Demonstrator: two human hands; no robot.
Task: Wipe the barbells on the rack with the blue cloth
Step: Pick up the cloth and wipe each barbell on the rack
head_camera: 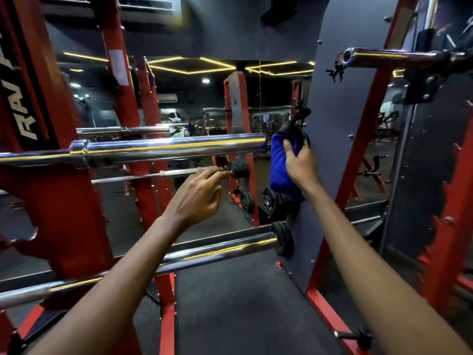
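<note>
**Blue cloth (280, 165) bunched at the sleeve's end**

We are looking at the blue cloth just right of the view's centre, at about 3 o'clock. Our right hand (300, 162) is gripping it from the right, with the fingers curled round the fabric and the thumb pressing on its near face. The cloth is hanging in a thick fold below the grip. It is sitting just beside the free end of the upper barbell (174, 147); we cannot tell whether the 2 are touching.

That chrome bar is running from the 9 o'clock edge towards the centre, lying across the red rack (64, 175). Our left hand (197, 198) is hovering under it at about 8 o'clock from the centre. It is holding nothing, its fingers loosely extended and slightly spread, and it is clear of the bar.

A lower barbell (217, 249) is slanting from the 8 o'clock edge up towards 4 o'clock, ending just beside a small black weight plate (282, 238). A third barbell (384, 56) is showing at 1 o'clock, high on the right.

A grey panel (340, 111) is standing right behind the cloth. Between the uprights, at 12 o'clock, a mirror (199, 98) is reflecting yellow strip lights. Black rubber floor (230, 308) is filling the view at 6 o'clock.
</note>
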